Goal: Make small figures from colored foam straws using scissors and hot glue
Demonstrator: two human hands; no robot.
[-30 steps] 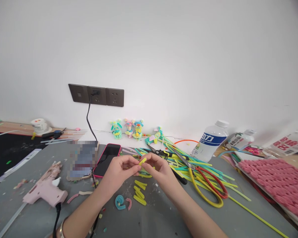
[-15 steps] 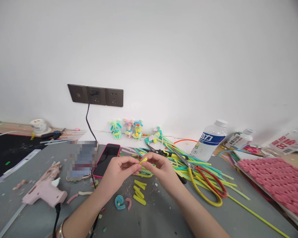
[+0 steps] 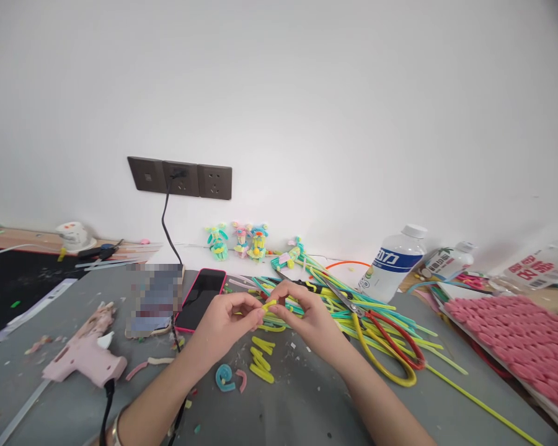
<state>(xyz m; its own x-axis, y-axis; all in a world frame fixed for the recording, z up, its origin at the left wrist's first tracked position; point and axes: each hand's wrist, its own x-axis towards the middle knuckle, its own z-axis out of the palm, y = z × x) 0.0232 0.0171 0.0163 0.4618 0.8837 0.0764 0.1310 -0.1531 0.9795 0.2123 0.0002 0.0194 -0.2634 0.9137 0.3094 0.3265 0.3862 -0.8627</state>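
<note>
Between my two hands is a short yellow pipe cleaner piece (image 3: 269, 305). My left hand (image 3: 227, 322) pinches one end between thumb and fingers, and my right hand (image 3: 304, 316) pinches the other. Just below them on the grey mat lie several bent yellow pipe cleaner pieces (image 3: 261, 360). A blue curl (image 3: 224, 378) and a small pink piece (image 3: 242, 381) rest to their left. Beyond my right hand spreads a heap of green, yellow and teal pipe cleaners (image 3: 385, 322), with red-and-yellow-handled scissors (image 3: 384, 350) on top.
A pink glue gun (image 3: 86, 356) with a cord lies at left, near two phones, one pink-edged (image 3: 203, 297). Several small fuzzy figures (image 3: 259, 241) stand by the wall. A bottle (image 3: 395, 263) and a pink woven pad (image 3: 516, 341) are at right.
My right hand has shifted slightly and its fingers have changed their hold on the yellow piece. My left hand stays nearly still.
</note>
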